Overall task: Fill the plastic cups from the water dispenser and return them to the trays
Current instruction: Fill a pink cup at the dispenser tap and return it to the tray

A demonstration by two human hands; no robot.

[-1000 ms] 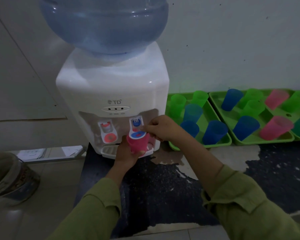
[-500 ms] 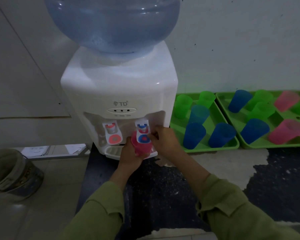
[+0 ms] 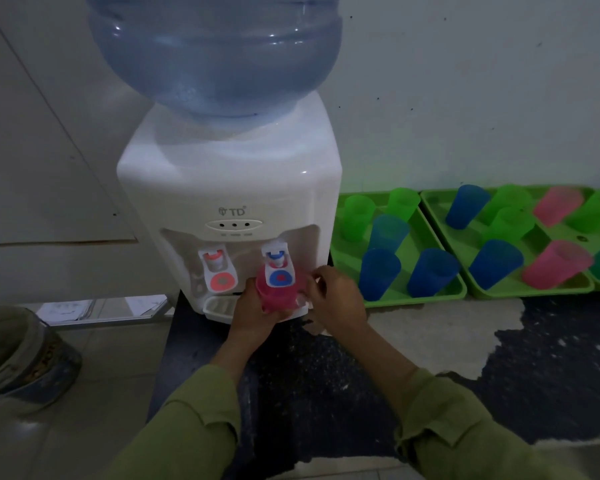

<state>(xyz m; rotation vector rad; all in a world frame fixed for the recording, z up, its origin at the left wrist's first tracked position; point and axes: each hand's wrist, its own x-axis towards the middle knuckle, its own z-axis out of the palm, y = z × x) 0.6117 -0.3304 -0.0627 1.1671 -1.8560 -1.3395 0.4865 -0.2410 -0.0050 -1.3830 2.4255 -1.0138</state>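
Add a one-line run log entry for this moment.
phase: filling | left hand: grips pink cup under blue tap | right hand: beside cup, fingers curled, contact unclear | flow: not visible

A translucent pink plastic cup (image 3: 280, 300) sat under the blue tap (image 3: 280, 269) of the white bottle-topped water dispenser (image 3: 229, 181). Blue, green and pink cups (image 3: 378, 273) (mouth-up or inverted, unclear) stood on two green plastic trays (image 3: 420, 294) beside it.

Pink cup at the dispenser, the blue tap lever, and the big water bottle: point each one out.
pink cup (image 3: 284, 301), head view, its side wall below the lever.
blue tap lever (image 3: 280, 278), head view, its round blue pad.
water bottle (image 3: 215, 53), head view, middle of its body.
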